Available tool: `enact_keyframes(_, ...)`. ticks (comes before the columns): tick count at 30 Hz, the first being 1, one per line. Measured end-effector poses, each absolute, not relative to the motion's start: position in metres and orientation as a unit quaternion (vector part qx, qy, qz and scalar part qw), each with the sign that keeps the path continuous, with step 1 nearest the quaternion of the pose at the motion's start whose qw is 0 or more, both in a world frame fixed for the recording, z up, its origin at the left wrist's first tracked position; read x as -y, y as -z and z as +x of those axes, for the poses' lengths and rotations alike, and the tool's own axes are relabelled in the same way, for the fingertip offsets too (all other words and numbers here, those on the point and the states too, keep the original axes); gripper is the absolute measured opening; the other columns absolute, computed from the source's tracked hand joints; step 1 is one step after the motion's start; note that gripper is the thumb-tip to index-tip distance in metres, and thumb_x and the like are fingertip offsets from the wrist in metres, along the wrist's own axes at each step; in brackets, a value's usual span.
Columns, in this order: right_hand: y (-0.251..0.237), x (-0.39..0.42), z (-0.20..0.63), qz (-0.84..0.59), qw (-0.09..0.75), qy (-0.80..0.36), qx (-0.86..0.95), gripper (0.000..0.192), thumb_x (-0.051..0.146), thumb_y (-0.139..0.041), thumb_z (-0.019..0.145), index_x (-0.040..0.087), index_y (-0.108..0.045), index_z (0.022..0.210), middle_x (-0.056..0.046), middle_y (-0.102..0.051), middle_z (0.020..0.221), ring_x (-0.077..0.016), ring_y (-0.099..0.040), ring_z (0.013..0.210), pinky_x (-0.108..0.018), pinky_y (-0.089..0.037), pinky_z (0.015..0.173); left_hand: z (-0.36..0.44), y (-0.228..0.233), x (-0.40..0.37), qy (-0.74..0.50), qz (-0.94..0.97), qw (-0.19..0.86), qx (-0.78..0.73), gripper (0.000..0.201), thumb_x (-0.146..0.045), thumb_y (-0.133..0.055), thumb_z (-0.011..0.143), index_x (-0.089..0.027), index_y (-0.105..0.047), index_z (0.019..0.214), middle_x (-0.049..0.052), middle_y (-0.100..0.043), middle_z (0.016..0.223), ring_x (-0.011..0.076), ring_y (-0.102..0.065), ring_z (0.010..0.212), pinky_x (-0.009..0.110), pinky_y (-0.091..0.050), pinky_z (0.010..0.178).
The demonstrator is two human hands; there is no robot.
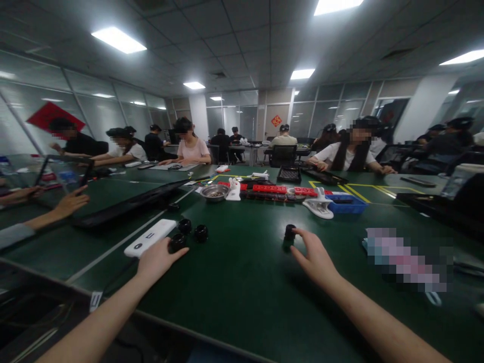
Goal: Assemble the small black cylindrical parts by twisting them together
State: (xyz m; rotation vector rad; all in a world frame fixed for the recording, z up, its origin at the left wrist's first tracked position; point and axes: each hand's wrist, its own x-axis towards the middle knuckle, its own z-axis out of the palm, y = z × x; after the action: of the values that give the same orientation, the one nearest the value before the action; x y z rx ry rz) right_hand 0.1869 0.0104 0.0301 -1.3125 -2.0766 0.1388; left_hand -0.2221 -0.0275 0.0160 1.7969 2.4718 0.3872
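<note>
My left hand (158, 262) is at a small cluster of glossy black round pieces, its fingers curled around the nearest black round piece (178, 243) and the thumb along its near side. Another black round piece (185, 226) and a third black round piece (201, 232) stand on the table just beyond. Farther right, my right hand (316, 257) has thumb and index finger spread apart. Its index fingertip meets the edge of a separate small black piece (290, 232); the other fingers are hidden behind.
A white power strip (151, 237) lies left of my left hand. Across the green table (242, 282) are a metal bowl (215, 193), red strips (268, 189), white clamps (319, 204) and a blue tray (347, 202). A long black panel (132, 204) and a co-worker's hand (71, 204) are left.
</note>
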Motion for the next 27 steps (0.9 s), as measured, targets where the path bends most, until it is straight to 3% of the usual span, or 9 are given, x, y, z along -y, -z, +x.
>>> enact_keyframes(3,-0.033,-0.021,0.190,-0.521,0.318,-0.043,0.791,0.038,0.023,-0.046,0.078,0.011,-0.046,0.114,-0.015,-0.052,0.114,-0.0279,-0.046,0.110,-0.045,-0.036,0.094,-0.223,-0.014,0.031,-0.133,0.586,0.000,-0.799,0.070,-0.073,-0.043,0.066,-0.012,-0.050,0.101,0.015,-0.057,0.101,0.0327,-0.055,0.091,0.037,-0.044,0.069)
enact_keyframes(6,-0.033,-0.038,0.191,-0.541,0.300,-0.036,0.785,0.039,0.023,-0.047,0.078,0.010,-0.047,0.115,-0.015,-0.052,0.115,-0.0275,-0.045,0.111,-0.043,-0.034,0.096,-0.219,-0.012,0.039,-0.191,0.591,-0.113,-0.776,0.080,-0.070,-0.048,0.065,-0.007,-0.041,0.113,0.019,-0.050,0.110,0.0337,-0.049,0.102,0.040,-0.041,0.081)
enact_keyframes(11,-0.028,-0.078,0.186,-0.575,0.266,-0.062,0.771,0.037,0.027,-0.052,0.078,0.012,-0.052,0.111,-0.015,-0.055,0.113,-0.0277,-0.048,0.108,-0.039,-0.035,0.093,-0.181,-0.017,0.052,-0.319,0.693,-0.213,-0.610,0.054,-0.058,-0.046,0.077,-0.016,-0.043,0.110,0.013,-0.050,0.108,0.0312,-0.047,0.102,0.044,-0.037,0.087)
enact_keyframes(15,-0.022,-0.089,0.179,-0.558,0.233,-0.114,0.788,0.023,0.028,-0.052,0.079,0.015,-0.060,0.097,-0.011,-0.065,0.095,-0.0234,-0.060,0.089,-0.033,-0.044,0.079,-0.122,-0.030,0.052,-0.278,0.803,-0.075,-0.522,0.035,-0.042,-0.054,0.080,-0.021,-0.048,0.108,0.007,-0.055,0.105,0.0259,-0.049,0.098,0.039,-0.038,0.085)
enact_keyframes(19,-0.016,-0.062,0.175,-0.524,0.239,-0.131,0.807,0.025,0.029,-0.049,0.081,0.015,-0.058,0.099,-0.011,-0.064,0.097,-0.0233,-0.058,0.090,-0.034,-0.044,0.080,-0.063,-0.037,0.037,-0.195,0.833,0.096,-0.508,0.029,-0.040,-0.061,0.074,-0.024,-0.055,0.098,0.001,-0.059,0.093,0.0214,-0.053,0.086,0.033,-0.042,0.076)
enact_keyframes(24,-0.011,-0.005,0.175,-0.478,0.248,-0.145,0.830,0.023,0.026,-0.048,0.083,0.017,-0.055,0.103,-0.007,-0.061,0.099,-0.0192,-0.055,0.092,-0.030,-0.043,0.083,-0.003,-0.021,0.004,-0.148,0.849,0.113,-0.495,0.040,-0.052,-0.064,0.065,-0.019,-0.060,0.086,0.004,-0.059,0.088,0.0248,-0.052,0.087,0.037,-0.038,0.078)
enact_keyframes(27,-0.012,0.016,0.177,-0.430,0.276,-0.156,0.845,0.023,0.026,-0.046,0.084,0.019,-0.052,0.105,-0.008,-0.056,0.101,-0.0206,-0.052,0.094,-0.033,-0.042,0.084,0.020,-0.010,-0.010,-0.153,0.857,0.125,-0.476,0.039,-0.049,-0.066,0.061,-0.017,-0.060,0.083,0.004,-0.059,0.085,0.0245,-0.052,0.083,0.037,-0.037,0.078)
